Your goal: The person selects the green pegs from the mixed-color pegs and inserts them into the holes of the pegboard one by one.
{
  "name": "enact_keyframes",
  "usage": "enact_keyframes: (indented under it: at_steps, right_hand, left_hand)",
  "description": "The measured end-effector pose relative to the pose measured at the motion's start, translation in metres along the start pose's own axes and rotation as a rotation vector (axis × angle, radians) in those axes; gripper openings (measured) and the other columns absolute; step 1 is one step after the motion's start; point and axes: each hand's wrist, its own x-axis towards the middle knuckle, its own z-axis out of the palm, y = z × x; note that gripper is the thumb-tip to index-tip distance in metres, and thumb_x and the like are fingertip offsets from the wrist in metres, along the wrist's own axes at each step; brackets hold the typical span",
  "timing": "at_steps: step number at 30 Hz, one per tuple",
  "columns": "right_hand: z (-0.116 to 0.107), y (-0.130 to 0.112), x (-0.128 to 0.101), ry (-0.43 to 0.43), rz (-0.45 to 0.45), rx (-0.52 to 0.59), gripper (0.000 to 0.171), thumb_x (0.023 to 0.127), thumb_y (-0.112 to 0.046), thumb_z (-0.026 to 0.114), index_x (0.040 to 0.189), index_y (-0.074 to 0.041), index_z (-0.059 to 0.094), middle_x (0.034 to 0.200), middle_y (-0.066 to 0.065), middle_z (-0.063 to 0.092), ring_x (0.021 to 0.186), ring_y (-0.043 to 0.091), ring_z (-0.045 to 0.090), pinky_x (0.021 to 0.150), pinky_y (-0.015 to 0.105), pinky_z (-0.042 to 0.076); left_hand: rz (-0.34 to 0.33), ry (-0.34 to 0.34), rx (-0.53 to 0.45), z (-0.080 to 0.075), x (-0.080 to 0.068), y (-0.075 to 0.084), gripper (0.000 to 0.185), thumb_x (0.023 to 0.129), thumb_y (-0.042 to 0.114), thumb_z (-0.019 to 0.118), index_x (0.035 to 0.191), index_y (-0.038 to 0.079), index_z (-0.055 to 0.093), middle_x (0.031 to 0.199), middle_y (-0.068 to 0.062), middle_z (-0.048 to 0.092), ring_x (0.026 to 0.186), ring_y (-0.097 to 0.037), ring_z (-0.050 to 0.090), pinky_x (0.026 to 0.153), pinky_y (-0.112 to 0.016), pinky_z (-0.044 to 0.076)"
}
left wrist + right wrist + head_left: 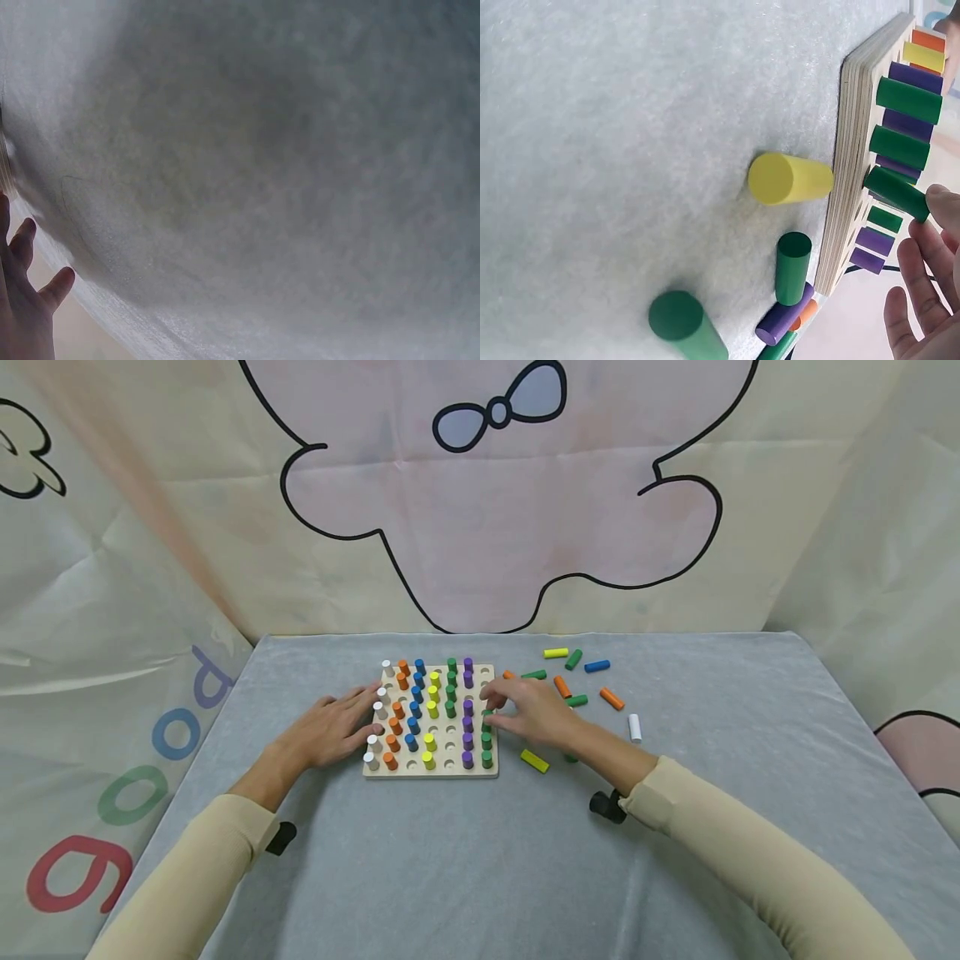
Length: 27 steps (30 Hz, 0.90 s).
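My left hand (335, 727) lies flat with straight fingers on the tabletop (450, 860), fingertips against the left edge of the wooden pegboard (431, 768); it holds nothing. The pegboard sits mid-tabletop, square, pale wood, with upright pegs in colour columns: white, orange, blue, yellow, green, purple, then green at its right edge. Several holes stand vacant. My right hand (528, 710) is at the board's right edge, fingers pinching a green peg (897, 193) that stands tilted at a hole in the right column. Loose pegs lie right of the board, a yellow peg (535, 761) nearest me. My right hand covers part of the right column. The left wrist view shows only blurred cloth and my fingertips.
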Motion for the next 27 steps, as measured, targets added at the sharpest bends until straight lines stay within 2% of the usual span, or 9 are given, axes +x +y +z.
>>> enact_keyframes:
  at_steps: [5,10,19,27]
  right_hand:
    - [0.003,0.000,0.000,-0.012,-0.003,-0.008,0.033,0.088,-0.019,0.078,0.117,-0.007,0.067,0.100,0.003,0.072,0.094,0.022,0.067,0.084,0.036,0.053]
    - [0.007,0.001,0.001,-0.031,0.011,-0.031,0.032,0.089,-0.020,0.078,0.117,-0.010,0.068,0.103,0.000,0.072,0.096,0.017,0.067,0.086,0.036,0.053]
    - [0.012,0.001,0.001,-0.037,0.008,-0.052,0.030,0.089,-0.020,0.077,0.116,-0.011,0.069,0.103,0.002,0.073,0.095,0.016,0.068,0.085,0.034,0.054]
    - [0.003,0.009,-0.004,-0.058,0.052,-0.021,0.035,0.089,-0.019,0.077,0.120,-0.008,0.066,0.104,0.001,0.072,0.098,0.017,0.068,0.085,0.036,0.054]
  left_hand:
    - [-0.003,-0.005,-0.005,0.000,0.000,0.000,0.071,0.104,0.052,0.040,0.156,0.005,0.028,0.163,-0.014,0.024,0.145,-0.036,0.032,0.108,-0.061,0.031]
    - [-0.004,-0.001,-0.007,0.001,0.000,-0.001,0.071,0.104,0.052,0.040,0.156,0.005,0.028,0.163,-0.013,0.023,0.146,-0.036,0.031,0.108,-0.062,0.031]
    - [-0.005,-0.007,-0.002,0.001,0.001,-0.001,0.072,0.104,0.053,0.039,0.156,0.006,0.028,0.164,-0.013,0.022,0.146,-0.036,0.031,0.109,-0.062,0.031]
    - [-0.009,-0.015,-0.008,0.000,0.000,0.000,0.072,0.104,0.052,0.040,0.156,0.005,0.028,0.164,-0.013,0.021,0.146,-0.037,0.030,0.108,-0.063,0.030]
